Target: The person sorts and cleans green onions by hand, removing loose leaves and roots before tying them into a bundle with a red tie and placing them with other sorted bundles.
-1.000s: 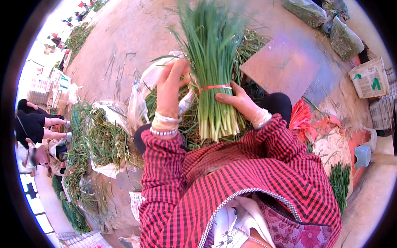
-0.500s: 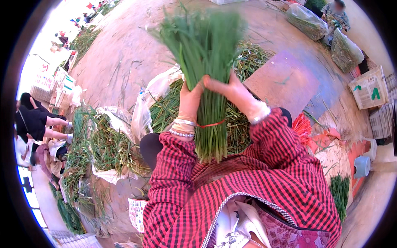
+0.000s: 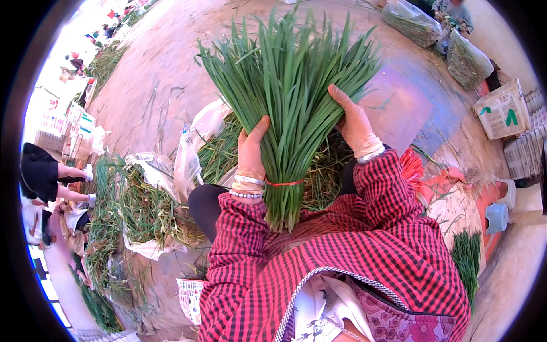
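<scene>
Over on the left, a person in black (image 3: 40,170) stands bare-legged near a tangled, stringy heap of leaves (image 3: 151,196), which lies on crinkled white plastic (image 3: 149,248). Then comes the left hand (image 3: 250,151), round beads (image 3: 245,195) at its wrist, gripping the side of a bunch of greens (image 3: 288,108) with its thumb against the front and its other fingers mostly hidden. The bunch is upright over the lap: smooth flat blades fanned wide above, slim stalks gathered by a thin red band (image 3: 285,184) below. The right hand (image 3: 354,125) clasps the opposite edge, thumb pointing up along the leaves, fingers tucked behind. Farther right are shiny red strings (image 3: 411,164), a rounded blue plastic tub (image 3: 497,218) and a boxy pale crate (image 3: 498,117).
</scene>
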`<state>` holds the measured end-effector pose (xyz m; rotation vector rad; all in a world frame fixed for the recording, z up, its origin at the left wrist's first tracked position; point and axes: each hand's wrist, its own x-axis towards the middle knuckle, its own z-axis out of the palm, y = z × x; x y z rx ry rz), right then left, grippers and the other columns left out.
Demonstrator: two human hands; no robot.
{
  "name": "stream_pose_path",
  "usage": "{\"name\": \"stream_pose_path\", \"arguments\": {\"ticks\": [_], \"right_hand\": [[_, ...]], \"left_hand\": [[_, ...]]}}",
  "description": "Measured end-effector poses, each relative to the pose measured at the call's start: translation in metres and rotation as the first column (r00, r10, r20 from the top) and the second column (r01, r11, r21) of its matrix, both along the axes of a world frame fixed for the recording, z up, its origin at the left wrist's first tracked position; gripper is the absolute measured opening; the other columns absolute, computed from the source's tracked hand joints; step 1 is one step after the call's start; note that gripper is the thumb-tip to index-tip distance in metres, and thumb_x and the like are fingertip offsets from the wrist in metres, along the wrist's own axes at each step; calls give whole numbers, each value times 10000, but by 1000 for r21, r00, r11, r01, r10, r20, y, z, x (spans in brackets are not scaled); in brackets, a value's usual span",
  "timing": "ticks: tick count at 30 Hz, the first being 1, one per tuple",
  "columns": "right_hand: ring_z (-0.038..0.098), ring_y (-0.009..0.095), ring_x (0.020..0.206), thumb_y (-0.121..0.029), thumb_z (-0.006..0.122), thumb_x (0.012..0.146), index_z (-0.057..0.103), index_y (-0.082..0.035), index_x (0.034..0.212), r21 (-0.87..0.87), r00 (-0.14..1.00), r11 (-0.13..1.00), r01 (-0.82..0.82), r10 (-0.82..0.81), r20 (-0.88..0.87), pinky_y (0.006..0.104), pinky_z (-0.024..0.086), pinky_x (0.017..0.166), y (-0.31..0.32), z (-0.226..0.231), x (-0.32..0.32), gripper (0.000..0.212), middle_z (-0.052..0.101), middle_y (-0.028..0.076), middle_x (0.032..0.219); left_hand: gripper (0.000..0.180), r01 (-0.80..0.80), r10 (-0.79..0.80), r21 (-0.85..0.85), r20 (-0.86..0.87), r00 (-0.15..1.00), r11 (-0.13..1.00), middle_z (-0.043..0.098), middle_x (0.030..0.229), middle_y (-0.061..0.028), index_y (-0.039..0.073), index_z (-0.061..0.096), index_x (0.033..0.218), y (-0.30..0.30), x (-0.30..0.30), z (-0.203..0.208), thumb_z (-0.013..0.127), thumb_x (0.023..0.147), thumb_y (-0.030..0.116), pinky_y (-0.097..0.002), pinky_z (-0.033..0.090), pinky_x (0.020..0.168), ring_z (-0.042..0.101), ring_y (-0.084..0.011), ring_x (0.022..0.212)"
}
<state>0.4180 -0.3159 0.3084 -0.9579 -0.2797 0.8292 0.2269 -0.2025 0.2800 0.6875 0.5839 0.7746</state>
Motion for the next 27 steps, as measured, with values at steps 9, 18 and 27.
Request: {"name": "stream_pose_path", "arguments": {"ticks": [9,18,27], "right_hand": [[659,199,917,-141,717,860,639,-24,1129,72,994,994,-87,91,-67,358,541,822,-13,0,-1,303,677,64,1022],[561,224,1182,-228,786,840,534,18,1312,96,884,990,102,-135,447,358,423,1020,-7,6,40,589,593,106,1306],[619,291,1149,-105,728,794,712,-106,918,417,-460,895,157,-308,833,466,408,1080,-32,146,19,125,721,50,950]], "left_hand": [[363,25,-27,31,47,999,999,675,1142,-150,-47,569,1256,-1,-6,-6,585,969,175,-408,571,864,689,-272,958],[313,-79,88,149,-53,995,986,675,1079,-101,-5,594,1206,-21,-12,10,648,928,128,-377,565,791,678,-232,902],[345,-66,77,231,-38,996,971,665,1108,-102,-9,568,1239,-25,-19,18,644,938,140,-374,567,790,674,-232,914]]}}
